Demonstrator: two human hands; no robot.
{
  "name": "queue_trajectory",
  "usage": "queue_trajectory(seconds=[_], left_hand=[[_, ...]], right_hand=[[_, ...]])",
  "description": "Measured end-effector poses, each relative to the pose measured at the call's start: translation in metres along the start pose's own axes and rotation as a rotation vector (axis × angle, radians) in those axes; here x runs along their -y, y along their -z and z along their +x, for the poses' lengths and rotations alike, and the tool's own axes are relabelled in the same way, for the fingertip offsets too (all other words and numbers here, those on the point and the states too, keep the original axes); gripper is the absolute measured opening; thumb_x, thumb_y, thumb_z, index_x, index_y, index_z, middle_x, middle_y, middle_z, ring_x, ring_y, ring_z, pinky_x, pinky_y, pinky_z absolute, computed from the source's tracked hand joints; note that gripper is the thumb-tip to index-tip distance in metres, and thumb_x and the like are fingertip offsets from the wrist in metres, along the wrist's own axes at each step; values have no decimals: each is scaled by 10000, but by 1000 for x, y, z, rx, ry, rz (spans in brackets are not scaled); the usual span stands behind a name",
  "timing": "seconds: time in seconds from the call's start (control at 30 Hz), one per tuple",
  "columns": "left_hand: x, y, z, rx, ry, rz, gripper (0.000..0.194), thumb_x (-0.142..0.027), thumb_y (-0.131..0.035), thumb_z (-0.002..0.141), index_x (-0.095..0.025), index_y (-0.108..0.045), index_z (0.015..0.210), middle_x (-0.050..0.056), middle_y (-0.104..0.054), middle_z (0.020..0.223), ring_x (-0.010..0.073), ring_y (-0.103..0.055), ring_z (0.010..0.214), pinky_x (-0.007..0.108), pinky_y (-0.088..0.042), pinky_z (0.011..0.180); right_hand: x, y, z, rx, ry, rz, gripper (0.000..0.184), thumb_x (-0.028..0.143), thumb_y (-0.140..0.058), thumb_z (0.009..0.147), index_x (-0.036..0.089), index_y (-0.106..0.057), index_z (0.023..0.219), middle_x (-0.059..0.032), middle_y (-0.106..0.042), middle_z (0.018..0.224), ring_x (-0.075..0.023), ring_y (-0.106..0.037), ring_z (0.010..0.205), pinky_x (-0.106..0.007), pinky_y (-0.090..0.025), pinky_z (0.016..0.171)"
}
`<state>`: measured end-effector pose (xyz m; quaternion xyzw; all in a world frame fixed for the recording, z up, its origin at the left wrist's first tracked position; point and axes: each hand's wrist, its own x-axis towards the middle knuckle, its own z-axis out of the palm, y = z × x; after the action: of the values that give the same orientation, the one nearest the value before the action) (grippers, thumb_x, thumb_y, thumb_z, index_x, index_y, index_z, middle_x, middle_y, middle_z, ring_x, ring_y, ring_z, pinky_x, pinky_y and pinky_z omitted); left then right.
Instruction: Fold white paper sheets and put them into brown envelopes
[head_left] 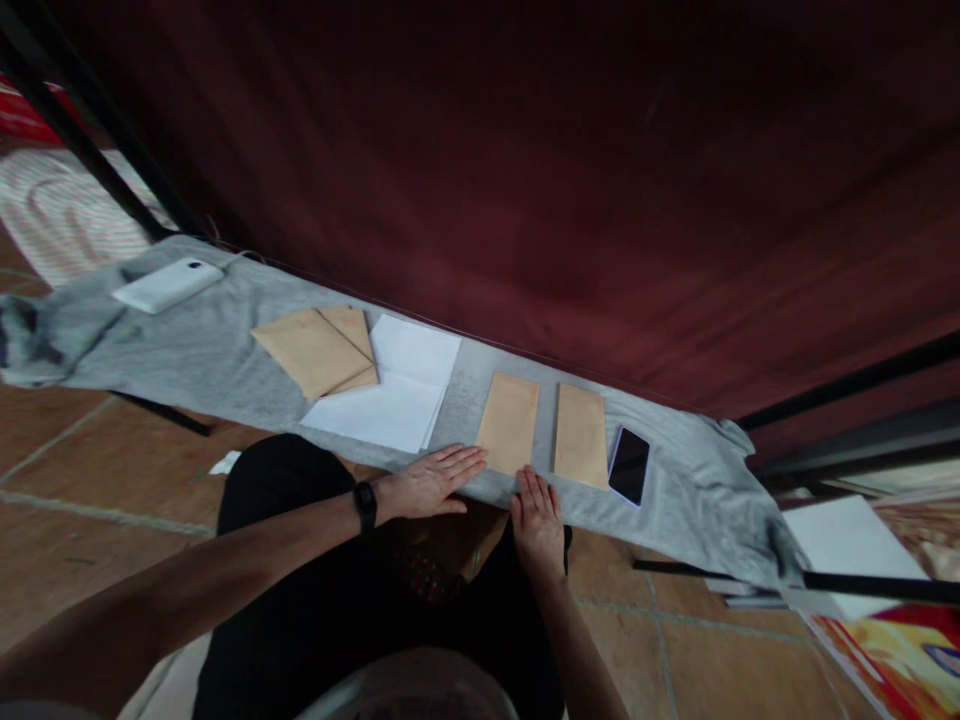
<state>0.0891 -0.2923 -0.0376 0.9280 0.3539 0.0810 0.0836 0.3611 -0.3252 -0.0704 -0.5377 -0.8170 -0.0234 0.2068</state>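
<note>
My left hand, with a dark band on its wrist, lies flat at the near edge of the narrow cloth-covered bench. Its fingertips reach the lower left corner of a brown envelope. My right hand rests on the same edge, fingers stretched forward, tips just below that envelope's lower right corner. Neither hand holds anything. Right of it lies a second brown envelope, then a dark-screened phone. To the left, folded white paper sheets lie partly under several overlapping brown envelopes.
A white device with a cable sits at the left end of the grey cloth. A dark red curtain hangs behind the bench. Black metal bars show at both ends. A white board and a colourful package are lower right.
</note>
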Motion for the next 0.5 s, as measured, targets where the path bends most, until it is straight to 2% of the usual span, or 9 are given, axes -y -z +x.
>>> queue_trajectory(seconds=[0.17, 0.33, 0.43, 0.5], left_hand=[[-3, -2, -4, -11, 36, 11, 757, -535, -477, 985, -198, -186, 1596, 105, -243, 1662, 207, -174, 1546, 375, -119, 1263], [-6, -15, -4, -87, 58, 29, 719, -528, -473, 987, -191, -243, 1580, 108, -280, 1651, 217, -205, 1540, 410, -151, 1264], [-6, -26, -4, -172, 73, 44, 683, -512, -471, 990, -196, -287, 1567, 111, -330, 1630, 228, -277, 1518, 428, -203, 1255], [-5, -33, -3, -218, 81, 61, 671, -490, -473, 991, -193, -297, 1566, 113, -350, 1621, 240, -305, 1507, 445, -232, 1249]], right_hand=[[1, 4, 10, -16, -106, 82, 429, 266, -336, 1043, 175, -571, 1390, -142, -625, 1365, -261, -573, 1228, -447, -407, 1045], [11, -4, 36, -75, -334, 142, 397, 267, -404, 999, 104, -614, 1293, -203, -671, 1164, -306, -618, 1093, -451, -472, 936], [12, -12, 54, -68, -550, 317, 298, 261, -479, 946, 111, -651, 1136, -196, -679, 1040, -303, -653, 1011, -427, -500, 885], [9, -17, 63, -93, -627, 376, 207, 252, -512, 910, 137, -646, 1019, -172, -682, 972, -290, -676, 933, -414, -520, 834]])
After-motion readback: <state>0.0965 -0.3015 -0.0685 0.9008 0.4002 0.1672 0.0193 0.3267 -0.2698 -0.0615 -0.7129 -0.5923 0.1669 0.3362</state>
